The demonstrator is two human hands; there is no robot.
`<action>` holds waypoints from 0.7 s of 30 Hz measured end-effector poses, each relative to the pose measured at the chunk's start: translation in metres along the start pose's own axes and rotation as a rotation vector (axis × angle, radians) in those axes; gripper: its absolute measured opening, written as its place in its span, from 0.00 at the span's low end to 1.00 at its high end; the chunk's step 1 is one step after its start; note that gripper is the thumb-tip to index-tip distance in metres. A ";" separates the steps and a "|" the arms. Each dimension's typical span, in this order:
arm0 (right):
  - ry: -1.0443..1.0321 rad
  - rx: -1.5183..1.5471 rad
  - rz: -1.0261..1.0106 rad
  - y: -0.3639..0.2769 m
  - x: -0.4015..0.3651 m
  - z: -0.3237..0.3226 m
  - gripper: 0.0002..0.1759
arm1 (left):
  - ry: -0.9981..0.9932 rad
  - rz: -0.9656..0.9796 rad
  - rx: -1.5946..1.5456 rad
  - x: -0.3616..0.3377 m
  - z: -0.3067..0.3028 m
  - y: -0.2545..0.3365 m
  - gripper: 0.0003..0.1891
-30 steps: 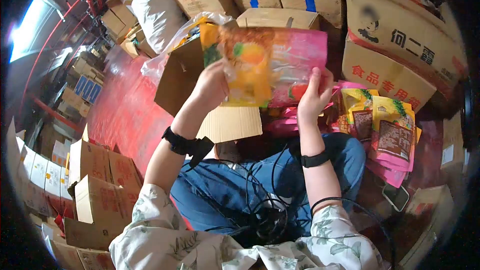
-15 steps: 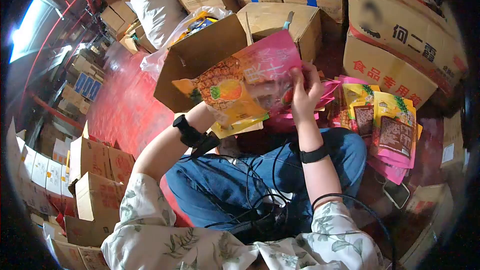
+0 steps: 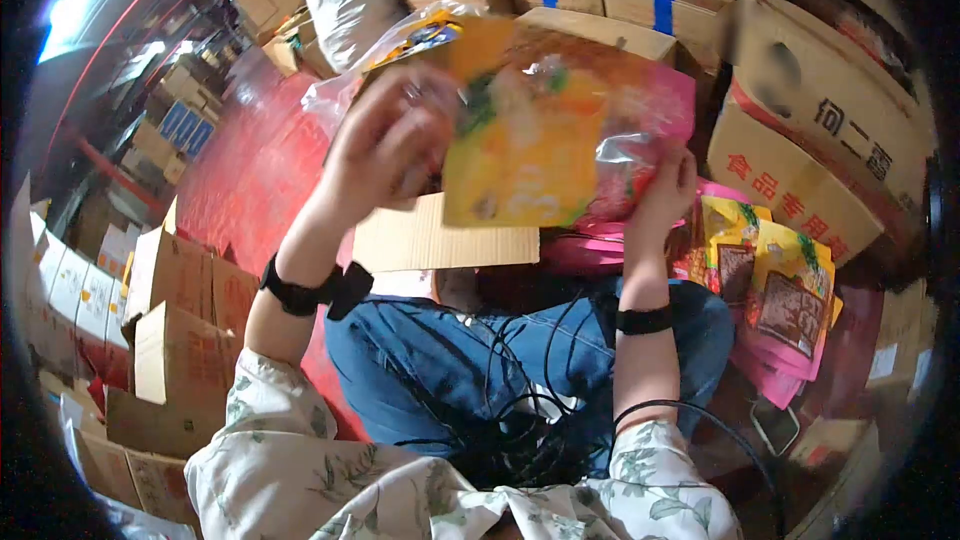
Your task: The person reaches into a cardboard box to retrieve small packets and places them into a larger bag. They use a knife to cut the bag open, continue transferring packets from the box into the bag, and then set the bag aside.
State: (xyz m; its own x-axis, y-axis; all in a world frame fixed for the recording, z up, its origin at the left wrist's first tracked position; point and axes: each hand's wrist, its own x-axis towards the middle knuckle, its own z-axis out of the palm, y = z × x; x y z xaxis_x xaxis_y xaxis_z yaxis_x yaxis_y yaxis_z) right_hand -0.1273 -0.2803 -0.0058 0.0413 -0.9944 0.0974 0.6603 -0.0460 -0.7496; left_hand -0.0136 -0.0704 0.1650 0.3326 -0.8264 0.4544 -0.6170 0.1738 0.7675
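Note:
A yellow and pink plastic pouch [image 3: 560, 140] with fruit print is held up in front of me, smeared by motion. My right hand [image 3: 665, 185] is closed on its lower right corner, thumb and fingers pinching the pink edge. At the pouch's left edge my left hand [image 3: 405, 135] is raised, fingers bent and blurred; I cannot tell whether it grips anything. Below the pouch lies a cardboard flap [image 3: 440, 235] of an opened box. More pink pouches [image 3: 595, 248] lie under and beside my right forearm.
A stack of yellow and pink pouches [image 3: 785, 300] lies to the right, with a phone-like object [image 3: 775, 427] near it. Large cartons [image 3: 790, 160] stand behind. Opened boxes [image 3: 195, 360] are on the left, and black cables [image 3: 500, 360] cross my lap.
The pouch has turned from a slanted pose to nearly level, its yellow side now facing me. My left hand has come out from behind it to its left edge; my right hand has shifted right.

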 end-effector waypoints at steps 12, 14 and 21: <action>-0.018 0.423 0.359 0.015 0.023 -0.015 0.20 | -0.295 0.042 0.634 -0.016 0.021 -0.127 0.45; -0.100 0.351 0.295 -0.005 0.001 0.001 0.24 | -0.334 -0.123 0.087 -0.032 0.069 -0.090 0.44; -0.194 0.150 0.121 -0.025 -0.093 0.041 0.22 | 0.168 -0.258 -0.592 -0.031 0.121 -0.084 0.17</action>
State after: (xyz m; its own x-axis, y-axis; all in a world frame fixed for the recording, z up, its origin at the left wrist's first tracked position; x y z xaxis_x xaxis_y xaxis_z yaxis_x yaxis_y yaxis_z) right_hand -0.1174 -0.1825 0.0308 0.2599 -0.9544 0.1470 0.7449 0.1013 -0.6594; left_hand -0.0588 -0.1245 0.0321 0.5529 -0.7946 0.2508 -0.0228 0.2865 0.9578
